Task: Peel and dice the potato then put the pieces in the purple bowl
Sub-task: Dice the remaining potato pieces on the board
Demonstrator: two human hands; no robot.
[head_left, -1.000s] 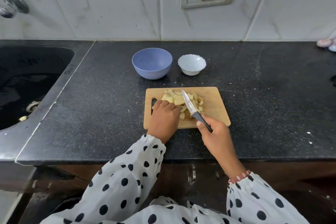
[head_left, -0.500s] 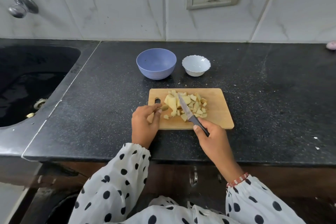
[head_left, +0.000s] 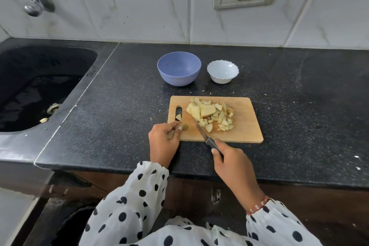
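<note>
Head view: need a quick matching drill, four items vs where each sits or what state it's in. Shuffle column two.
Items:
1. purple bowl
2. knife
3. potato pieces
4. white bowl

States:
A. piled on the cutting board
B. right of the other bowl, scalloped rim
C. no potato in it, behind the board
D. gripped by the right hand, blade over the board

Pairs: 1-C, 2-D, 3-A, 4-B

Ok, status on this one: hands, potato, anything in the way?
Left hand pinches a small piece at the cutting board edge. Right hand grips knife. Potato pieces piled on board, purple bowl empty. Path clear.
</note>
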